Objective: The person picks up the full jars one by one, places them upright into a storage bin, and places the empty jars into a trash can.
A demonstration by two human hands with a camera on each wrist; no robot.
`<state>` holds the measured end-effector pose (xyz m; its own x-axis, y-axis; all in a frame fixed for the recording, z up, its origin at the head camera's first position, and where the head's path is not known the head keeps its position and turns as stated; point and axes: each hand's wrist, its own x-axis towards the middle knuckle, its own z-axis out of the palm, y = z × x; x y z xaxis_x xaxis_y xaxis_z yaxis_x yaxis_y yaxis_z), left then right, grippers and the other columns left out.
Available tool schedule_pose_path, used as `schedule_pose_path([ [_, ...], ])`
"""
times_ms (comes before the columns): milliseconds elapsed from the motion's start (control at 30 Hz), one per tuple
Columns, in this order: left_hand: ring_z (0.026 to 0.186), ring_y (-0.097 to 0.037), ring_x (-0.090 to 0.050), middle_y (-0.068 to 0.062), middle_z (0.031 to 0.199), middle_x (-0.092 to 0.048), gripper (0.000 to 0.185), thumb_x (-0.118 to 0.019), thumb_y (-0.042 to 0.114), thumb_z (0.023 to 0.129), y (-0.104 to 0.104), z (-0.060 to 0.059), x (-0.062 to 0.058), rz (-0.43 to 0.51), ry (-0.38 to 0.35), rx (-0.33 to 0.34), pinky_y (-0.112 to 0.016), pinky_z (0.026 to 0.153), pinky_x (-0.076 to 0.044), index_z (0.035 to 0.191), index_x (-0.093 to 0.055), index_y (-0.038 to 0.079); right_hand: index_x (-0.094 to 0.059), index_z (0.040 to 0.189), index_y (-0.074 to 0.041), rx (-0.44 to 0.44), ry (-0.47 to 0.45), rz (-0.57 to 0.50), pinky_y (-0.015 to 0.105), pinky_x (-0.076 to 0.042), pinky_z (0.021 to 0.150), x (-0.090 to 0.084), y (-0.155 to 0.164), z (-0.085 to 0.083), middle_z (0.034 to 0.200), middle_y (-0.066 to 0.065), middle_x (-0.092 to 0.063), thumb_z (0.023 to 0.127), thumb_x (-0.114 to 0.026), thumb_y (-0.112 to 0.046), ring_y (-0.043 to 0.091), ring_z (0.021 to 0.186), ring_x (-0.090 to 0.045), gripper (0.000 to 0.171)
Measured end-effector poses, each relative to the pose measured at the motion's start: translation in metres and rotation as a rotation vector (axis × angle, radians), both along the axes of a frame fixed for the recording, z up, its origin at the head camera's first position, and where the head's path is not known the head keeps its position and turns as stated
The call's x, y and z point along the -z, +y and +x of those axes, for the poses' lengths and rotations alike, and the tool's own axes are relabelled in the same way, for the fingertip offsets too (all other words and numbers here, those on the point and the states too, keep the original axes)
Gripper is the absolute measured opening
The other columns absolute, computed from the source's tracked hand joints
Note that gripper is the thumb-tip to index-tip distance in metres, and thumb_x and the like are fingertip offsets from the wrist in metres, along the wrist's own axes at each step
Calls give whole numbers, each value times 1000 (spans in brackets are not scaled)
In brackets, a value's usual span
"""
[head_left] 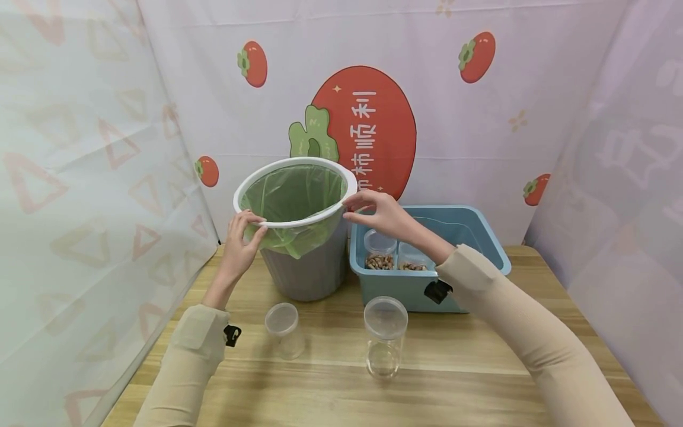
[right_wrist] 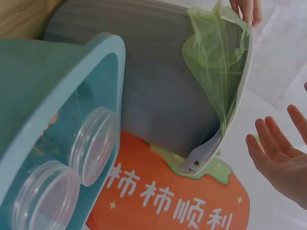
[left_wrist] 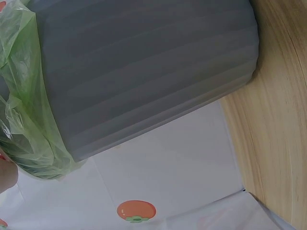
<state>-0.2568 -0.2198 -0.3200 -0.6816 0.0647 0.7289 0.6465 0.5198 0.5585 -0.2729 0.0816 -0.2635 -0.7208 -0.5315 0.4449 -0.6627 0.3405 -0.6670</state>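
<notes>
A grey trash can [head_left: 304, 270] stands at the back left of the table, tilted slightly in the head view. Its white rim [head_left: 299, 223] sits over a green trash bag [head_left: 299, 240], whose edge hangs down outside the can. My left hand [head_left: 242, 240] pinches the rim at its front left, thumb below and fingers on top. Just off the rim's right side is my right hand [head_left: 381, 213]; the right wrist view shows its fingers [right_wrist: 273, 136] spread and apart from the can, holding nothing.
A blue bin [head_left: 416, 290] to the right holds lidded jars of nuts [head_left: 380, 261]. Two clear lidded jars, a smaller one [head_left: 285, 332] and a taller one [head_left: 385, 338], stand on the wooden table [head_left: 331, 397] in front. Printed cloth [head_left: 453, 136] walls the back and sides.
</notes>
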Motion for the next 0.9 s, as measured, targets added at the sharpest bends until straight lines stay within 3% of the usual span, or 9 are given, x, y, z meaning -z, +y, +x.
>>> schedule_pose_path([
  [100,114,-42,-33,-28,102,-48,14,-57,-7,80,-1,-1,1,-1,-5,-4,-51,98,-19,93,-54,-11,-59,108,-3,-31,-7,15,40,-43,86,4,3,8,106,11,-60,80,-65,-15,25,96,-56,31],
  [200,115,-40,-33,-24,103,-49,14,-58,-5,81,-7,-11,9,-7,-3,-8,-49,98,-19,94,-55,-7,-59,108,-6,-62,-22,45,38,-43,87,8,8,17,106,7,-60,81,-64,-17,22,95,-57,29],
  [533,116,-36,-33,-21,105,-48,15,-58,-1,82,-9,-11,10,-25,4,-10,-47,98,-20,96,-55,-5,-59,108,-9,-129,-61,97,36,-45,82,29,22,44,102,1,-58,81,-64,-15,14,93,-55,28],
  [633,116,-35,-33,-21,106,-48,15,-58,-1,82,-8,-11,9,-28,1,-11,-47,98,-20,96,-55,-5,-60,107,-10,-142,-44,102,35,-48,76,37,26,51,99,-1,-59,81,-64,-16,14,91,-56,27],
  [900,116,-34,-33,-21,108,-47,15,-58,0,82,-7,-11,9,-31,-7,-18,-47,98,-20,96,-55,-5,-61,106,-8,-152,20,113,33,-46,79,61,36,68,103,2,-60,79,-67,-16,15,94,-56,29],
])
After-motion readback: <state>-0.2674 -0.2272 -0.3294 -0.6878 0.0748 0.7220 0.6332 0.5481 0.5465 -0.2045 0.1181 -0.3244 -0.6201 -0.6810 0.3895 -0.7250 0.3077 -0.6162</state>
